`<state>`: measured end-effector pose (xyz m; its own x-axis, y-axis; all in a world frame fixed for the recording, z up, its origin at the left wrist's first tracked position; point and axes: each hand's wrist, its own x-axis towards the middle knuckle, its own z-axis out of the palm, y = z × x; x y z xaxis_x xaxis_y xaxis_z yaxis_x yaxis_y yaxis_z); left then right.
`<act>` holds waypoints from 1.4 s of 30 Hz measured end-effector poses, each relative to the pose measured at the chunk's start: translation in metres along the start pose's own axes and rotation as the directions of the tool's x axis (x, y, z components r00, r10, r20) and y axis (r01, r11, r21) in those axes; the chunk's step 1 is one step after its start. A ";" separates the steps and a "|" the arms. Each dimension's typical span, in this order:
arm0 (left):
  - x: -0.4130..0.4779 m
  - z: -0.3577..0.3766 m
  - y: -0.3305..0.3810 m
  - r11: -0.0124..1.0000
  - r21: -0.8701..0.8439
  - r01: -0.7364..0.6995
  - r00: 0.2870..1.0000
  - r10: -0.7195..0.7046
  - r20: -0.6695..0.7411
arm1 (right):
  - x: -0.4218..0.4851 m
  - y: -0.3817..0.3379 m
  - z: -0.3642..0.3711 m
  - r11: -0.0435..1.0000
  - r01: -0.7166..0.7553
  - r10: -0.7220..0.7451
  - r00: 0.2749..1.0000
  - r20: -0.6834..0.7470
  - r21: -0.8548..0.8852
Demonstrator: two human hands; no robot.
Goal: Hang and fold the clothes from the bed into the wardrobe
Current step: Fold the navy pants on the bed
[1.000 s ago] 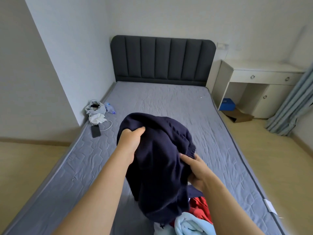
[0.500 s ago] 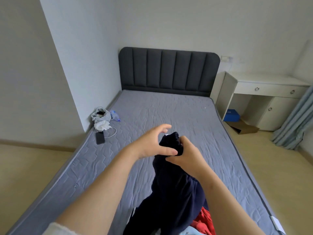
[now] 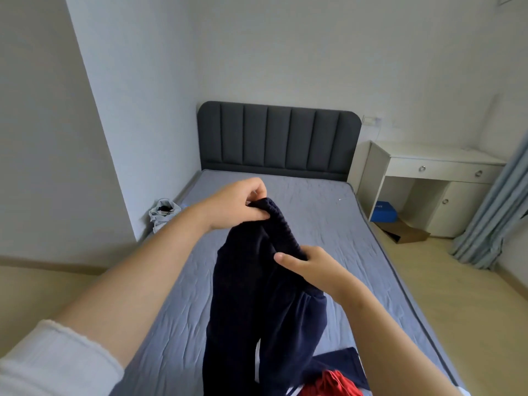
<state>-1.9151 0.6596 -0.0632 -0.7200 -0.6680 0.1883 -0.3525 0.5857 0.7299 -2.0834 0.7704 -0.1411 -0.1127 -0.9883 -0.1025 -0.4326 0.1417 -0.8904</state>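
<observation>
White walls are closing in the room around us, and a bed (image 3: 323, 224) with a wrinkled grey-blue quilted cover is filling the middle of the frame, its dark padded headboard (image 3: 278, 138) standing against the far wall. At the right, a white bench (image 3: 437, 164) with a drawer is sitting beside the bed, a blue box (image 3: 384, 211) under it and a pale blue curtain (image 3: 494, 212) hanging at the right edge. A grey bag (image 3: 163, 212) is resting at the bed's left edge. We are holding a navy garment (image 3: 257, 304) above the bed at centre: our left hand (image 3: 237, 205) is pinching its ribbed band at the top, our right hand (image 3: 311, 267) is clenching the same band lower right. Red clothing (image 3: 334, 385) is lying at the lower edge.
</observation>
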 end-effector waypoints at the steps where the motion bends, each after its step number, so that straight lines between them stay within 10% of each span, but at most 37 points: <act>1: 0.001 -0.010 0.001 1.000 -0.028 0.009 1.000 -0.009 -0.018 | 0.002 -0.002 -0.002 0.997 0.002 -0.001 1.000 0.010 -0.071; 6: -0.003 -0.058 0.000 0.995 -0.060 0.083 0.996 -0.084 -0.005 | 0.016 -0.018 -0.011 0.929 0.019 -0.080 0.986 -0.148 -0.369; 11: -0.008 -0.075 0.007 0.864 0.431 0.259 0.925 -0.350 0.145 | 0.029 -0.063 -0.016 0.828 0.131 -0.276 0.941 -0.193 -0.545; 15: -0.009 -0.034 0.006 0.877 0.472 0.091 0.939 -0.234 0.253 | 0.040 -0.086 -0.013 0.835 0.200 -0.332 0.926 -0.179 -0.512; 20: -0.001 -0.022 0.000 0.803 0.575 0.157 0.987 -0.150 -0.059 | 0.044 -0.092 -0.015 0.776 0.182 -0.374 0.904 -0.208 -0.604; 29: 0.024 -0.070 0.023 0.645 0.764 -0.037 0.978 0.179 -0.104 | 0.049 -0.118 -0.025 0.508 0.047 -0.447 0.868 -0.217 -0.860; 42: 0.047 -0.203 0.158 0.573 0.809 0.135 0.769 0.454 -0.450 | 0.034 -0.302 -0.103 0.450 0.074 -0.796 0.484 -0.363 -0.890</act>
<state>-1.8830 0.6273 0.1941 -0.4451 -0.4542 0.7717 -0.7822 0.6168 -0.0882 -2.0491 0.7003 0.1701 -0.0344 -0.5708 0.8204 -0.9991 0.0406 -0.0136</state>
